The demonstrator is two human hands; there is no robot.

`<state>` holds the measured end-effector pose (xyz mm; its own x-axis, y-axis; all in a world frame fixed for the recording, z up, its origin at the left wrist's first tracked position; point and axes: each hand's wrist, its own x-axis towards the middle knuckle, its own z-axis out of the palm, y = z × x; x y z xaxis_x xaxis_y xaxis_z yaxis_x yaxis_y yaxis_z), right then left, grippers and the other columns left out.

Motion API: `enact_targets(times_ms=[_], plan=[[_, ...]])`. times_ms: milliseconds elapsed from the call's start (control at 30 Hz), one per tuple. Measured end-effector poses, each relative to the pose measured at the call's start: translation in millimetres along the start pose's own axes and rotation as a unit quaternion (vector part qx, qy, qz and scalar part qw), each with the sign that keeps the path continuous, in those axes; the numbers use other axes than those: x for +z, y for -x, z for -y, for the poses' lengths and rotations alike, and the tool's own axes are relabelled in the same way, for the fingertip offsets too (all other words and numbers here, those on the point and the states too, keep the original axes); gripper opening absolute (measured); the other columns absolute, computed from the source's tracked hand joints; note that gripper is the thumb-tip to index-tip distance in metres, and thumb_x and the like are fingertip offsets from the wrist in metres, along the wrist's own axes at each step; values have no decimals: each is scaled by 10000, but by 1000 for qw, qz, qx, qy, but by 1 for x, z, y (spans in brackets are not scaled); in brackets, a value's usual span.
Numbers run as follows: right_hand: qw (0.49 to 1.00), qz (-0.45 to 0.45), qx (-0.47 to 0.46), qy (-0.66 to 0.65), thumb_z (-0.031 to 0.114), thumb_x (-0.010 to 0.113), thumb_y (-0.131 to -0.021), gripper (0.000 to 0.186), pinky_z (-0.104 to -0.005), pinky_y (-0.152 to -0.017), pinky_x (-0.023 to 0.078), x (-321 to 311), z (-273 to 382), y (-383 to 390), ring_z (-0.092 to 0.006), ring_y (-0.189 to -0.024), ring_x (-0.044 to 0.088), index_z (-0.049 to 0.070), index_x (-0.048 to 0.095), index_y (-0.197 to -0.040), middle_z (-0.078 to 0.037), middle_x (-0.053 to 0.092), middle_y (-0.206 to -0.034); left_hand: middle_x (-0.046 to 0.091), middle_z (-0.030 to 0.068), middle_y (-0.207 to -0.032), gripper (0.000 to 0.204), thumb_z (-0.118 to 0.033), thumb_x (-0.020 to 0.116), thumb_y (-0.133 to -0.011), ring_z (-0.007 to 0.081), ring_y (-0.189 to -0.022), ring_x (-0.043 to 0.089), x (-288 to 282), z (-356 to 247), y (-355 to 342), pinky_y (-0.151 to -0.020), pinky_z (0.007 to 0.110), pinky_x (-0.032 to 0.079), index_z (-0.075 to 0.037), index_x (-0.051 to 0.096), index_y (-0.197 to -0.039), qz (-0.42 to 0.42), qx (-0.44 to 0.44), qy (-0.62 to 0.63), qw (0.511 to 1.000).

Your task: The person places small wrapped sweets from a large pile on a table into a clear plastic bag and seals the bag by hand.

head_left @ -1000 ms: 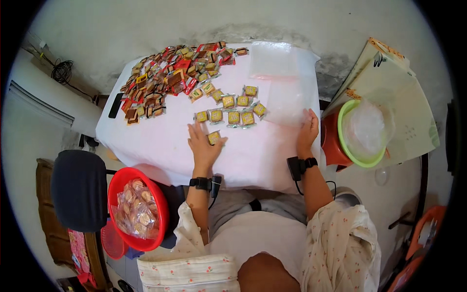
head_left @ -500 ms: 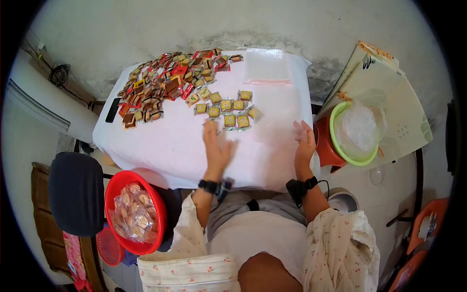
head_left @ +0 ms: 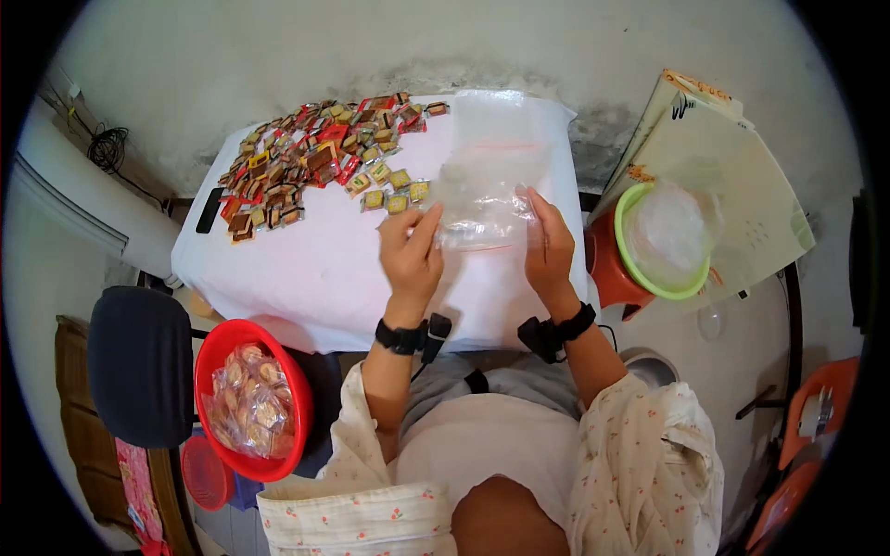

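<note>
Cookies (head_left: 246, 398) in clear wrappers fill a round red tub (head_left: 301, 394) at the far left. In the middle, both hands hold up a clear bag (head_left: 487, 208) over the table, but I can't tell if it has anything in it. Over on the right, a light green bowl (head_left: 625, 243) holds a big puffy bunch of clear plastic (head_left: 669, 232).

The left hand (head_left: 411, 258) has its fingers curled and pinches the bag's left edge with thumb and finger. The right hand (head_left: 549, 246) pinches the right edge the same way, so the bag hangs wide between them. Both wrists wear black bands.

Past the tub is a dark chair back (head_left: 141, 366). On the white cloth (head_left: 324, 278) lies a black phone (head_left: 209, 211), then a big messy pile of little red, brown and yellow snack packs (head_left: 315, 153). A few yellow square snacks (head_left: 373, 200) sit by the left hand. The bag hides the cloth behind it. A big pale board (head_left: 742, 176) leans behind the green bowl.
</note>
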<state>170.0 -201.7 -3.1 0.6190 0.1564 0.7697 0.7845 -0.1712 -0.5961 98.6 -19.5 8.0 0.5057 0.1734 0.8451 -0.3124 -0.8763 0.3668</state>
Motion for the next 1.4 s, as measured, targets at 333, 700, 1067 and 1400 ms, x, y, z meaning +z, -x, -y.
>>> enact_targets(times_ms=[333,700,1067,1400], plan=[[935,289,146,-143,164,709,-780,903,-382,-961,416,39,-30,43,-321,-1101,537,-2,169,-1484,-241,505,-1274,557,85,-827,450,47,623,-749,231,-729,556,-35,40,103,-642,328,474,-97,658,-1174,57,-126,-99,985],[967,133,125,179,261,748,-730,602,-442,-931,432,88,-116,36,-348,-1124,499,-11,533,-1222,-184,532,-1224,525,103,-788,359,25,602,-833,224,-694,546,-48,38,118,-637,310,466,-91,655,-1169,72,-192,-109,973],[978,7,197,63,144,704,-759,367,-342,-740,483,48,-128,47,-266,-882,584,24,595,-1088,-128,557,-1013,620,100,-910,395,29,629,-814,209,-663,590,-41,27,80,-589,292,477,-115,656,-1180,16,-137,-93,986],[992,-59,32,110,66,709,-699,461,-378,-821,458,-79,4,53,-294,-903,565,2,591,-1140,-147,560,-1033,651,72,-1019,403,14,661,-762,200,-667,593,34,-11,12,-576,298,489,-135,678,-1135,37,11,-46,998]])
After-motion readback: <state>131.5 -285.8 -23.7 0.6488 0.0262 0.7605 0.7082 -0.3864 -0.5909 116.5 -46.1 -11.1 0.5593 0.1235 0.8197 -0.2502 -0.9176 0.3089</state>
